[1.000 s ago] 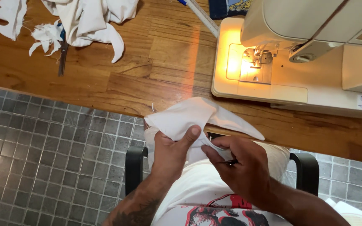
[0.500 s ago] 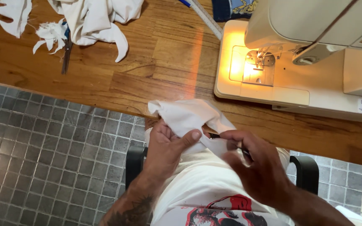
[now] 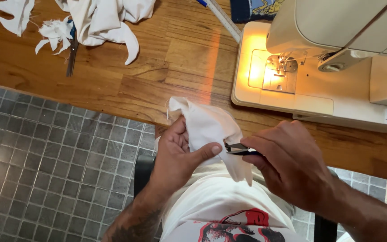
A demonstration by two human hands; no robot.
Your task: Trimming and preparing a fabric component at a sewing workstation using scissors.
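Just in front of the lit sewing machine (image 3: 319, 67), a white cloth (image 3: 209, 130) is being pinched taut by the left hand (image 3: 175, 154) so that small snips (image 3: 237, 149), being gripped in the closed right hand (image 3: 292, 166), meet its edge.

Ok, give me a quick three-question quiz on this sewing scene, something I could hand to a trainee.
1. True or false: the left hand grips the white cloth piece with its thumb pressed on the fabric.
2. What does the right hand hold against the cloth? A) a ruler B) small dark snips C) a pencil
3. Fill in: the sewing machine sits on the wooden ____, with its lamp lit.

Key: 1 true; 2 B; 3 table.
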